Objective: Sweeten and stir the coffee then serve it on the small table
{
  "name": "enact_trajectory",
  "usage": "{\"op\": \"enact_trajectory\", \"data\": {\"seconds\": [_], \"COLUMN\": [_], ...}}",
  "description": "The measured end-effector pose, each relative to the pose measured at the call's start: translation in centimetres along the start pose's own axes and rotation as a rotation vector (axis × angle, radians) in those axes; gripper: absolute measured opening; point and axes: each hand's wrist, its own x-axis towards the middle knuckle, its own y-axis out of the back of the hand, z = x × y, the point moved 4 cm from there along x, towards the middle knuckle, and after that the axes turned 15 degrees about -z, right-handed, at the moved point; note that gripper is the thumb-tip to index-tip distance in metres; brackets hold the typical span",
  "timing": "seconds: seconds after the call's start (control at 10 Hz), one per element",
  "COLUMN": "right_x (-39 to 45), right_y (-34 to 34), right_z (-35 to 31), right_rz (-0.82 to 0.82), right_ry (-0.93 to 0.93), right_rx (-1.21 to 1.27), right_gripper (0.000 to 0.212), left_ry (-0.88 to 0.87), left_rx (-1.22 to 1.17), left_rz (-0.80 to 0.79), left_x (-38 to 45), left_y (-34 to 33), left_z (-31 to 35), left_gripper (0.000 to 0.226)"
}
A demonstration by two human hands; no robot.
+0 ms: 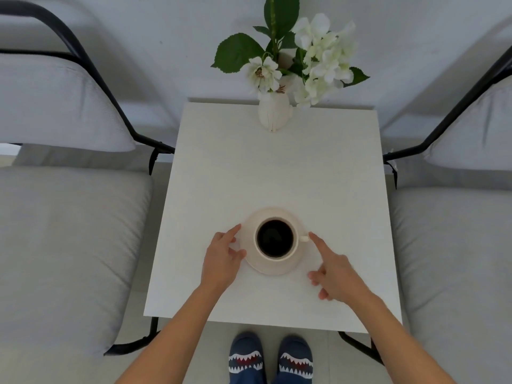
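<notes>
A cream cup of black coffee (275, 238) stands on a cream saucer (273, 266) on the small white table (271, 167), near its front edge. The cup's handle (304, 238) points right. My left hand (221, 257) rests at the saucer's left rim, its fingers spread and touching the rim. My right hand (335, 271) lies to the right, the index finger stretched out with its tip just beside the handle. Neither hand holds anything.
A white vase with white flowers and green leaves (274, 112) stands at the table's far edge. Grey cushioned chairs with black frames flank the table, the left chair (69, 239) and the right chair (454, 245). My slippered feet (270, 358) are below the front edge.
</notes>
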Motion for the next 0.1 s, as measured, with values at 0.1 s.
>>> {"op": "enact_trajectory", "data": {"seconds": [0.1], "right_x": [-4.42], "right_y": [3.67], "right_z": [-1.46], "right_rz": [0.346], "right_ry": [0.100], "right_rx": [-0.069], "right_gripper": [0.039], "left_ry": [0.004], "left_rx": [0.058], "left_rz": [0.152], "left_x": [-0.53], "left_y": [0.94], "left_z": [-0.28], "left_gripper": [0.050]}}
